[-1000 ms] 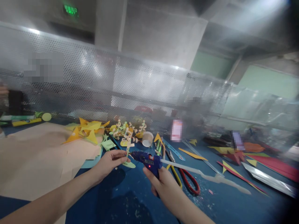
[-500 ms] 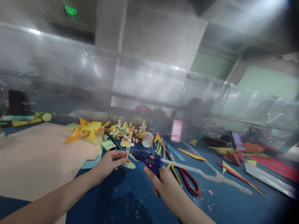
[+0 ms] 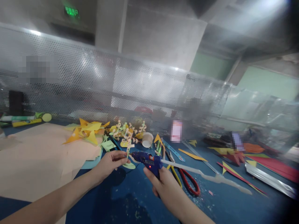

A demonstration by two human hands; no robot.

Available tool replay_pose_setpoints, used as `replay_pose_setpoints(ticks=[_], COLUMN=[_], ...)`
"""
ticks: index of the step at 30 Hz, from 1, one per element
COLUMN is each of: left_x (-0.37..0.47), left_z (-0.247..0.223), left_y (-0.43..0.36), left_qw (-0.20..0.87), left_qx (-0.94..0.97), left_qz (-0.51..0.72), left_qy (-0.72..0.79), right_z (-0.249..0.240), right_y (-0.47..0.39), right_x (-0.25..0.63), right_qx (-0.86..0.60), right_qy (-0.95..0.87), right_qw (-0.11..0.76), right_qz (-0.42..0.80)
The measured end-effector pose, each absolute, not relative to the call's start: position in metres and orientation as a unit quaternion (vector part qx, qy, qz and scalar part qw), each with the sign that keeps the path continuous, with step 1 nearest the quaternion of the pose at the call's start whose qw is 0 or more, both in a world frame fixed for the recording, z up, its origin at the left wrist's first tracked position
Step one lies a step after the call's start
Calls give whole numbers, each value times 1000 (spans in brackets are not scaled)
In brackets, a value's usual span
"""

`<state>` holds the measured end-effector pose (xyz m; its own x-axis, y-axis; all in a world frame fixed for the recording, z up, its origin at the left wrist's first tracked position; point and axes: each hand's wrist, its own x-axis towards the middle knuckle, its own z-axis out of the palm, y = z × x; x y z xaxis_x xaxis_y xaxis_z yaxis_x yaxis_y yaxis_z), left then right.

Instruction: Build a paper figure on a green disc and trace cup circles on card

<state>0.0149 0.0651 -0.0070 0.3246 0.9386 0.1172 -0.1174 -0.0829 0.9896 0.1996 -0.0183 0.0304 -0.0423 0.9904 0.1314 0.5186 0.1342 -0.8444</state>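
Note:
My left hand (image 3: pixel 113 163) pinches a small pale green paper piece (image 3: pixel 128 151) with an upright strip and a flat round base. My right hand (image 3: pixel 161 183) is wrapped round the handle of a blue glue gun (image 3: pixel 148 161), whose red light is lit. The gun's nozzle points left and is at the strip, close to my left fingertips; whether it touches cannot be made out. A long whitish glue stick (image 3: pixel 187 167) sticks out of the gun's back, bent and lumpy toward its end.
Large beige sheets (image 3: pixel 42 155) lie at the left. Orange paper shapes (image 3: pixel 90 129), curly paper pieces (image 3: pixel 127 132) and a roll of tape (image 3: pixel 147 139) sit behind my hands. Red-handled scissors (image 3: pixel 190 183) lie beside the gun; red paper (image 3: pixel 273 165) is at the right.
The glue gun's nozzle has shifted slightly left, closer to the paper strip. Both hands are otherwise nearly where they were.

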Motion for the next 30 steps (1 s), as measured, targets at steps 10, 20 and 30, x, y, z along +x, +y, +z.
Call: replay_pose_setpoints(ticks=[10, 20, 30], left_x=[16, 15, 16], left_z=[-6, -8, -4], left_y=[65, 66, 64], left_qw=[581, 575, 571], left_qx=[571, 578, 572], left_qz=[459, 460, 463], left_qy=[354, 351, 363], right_z=[32, 30, 30], right_y=[-18, -17, -19], right_x=[201, 202, 202], right_qx=[-590, -581, -582], right_qy=[-650, -652, -649], right_qw=[363, 372, 374], right_qz=[314, 314, 316])
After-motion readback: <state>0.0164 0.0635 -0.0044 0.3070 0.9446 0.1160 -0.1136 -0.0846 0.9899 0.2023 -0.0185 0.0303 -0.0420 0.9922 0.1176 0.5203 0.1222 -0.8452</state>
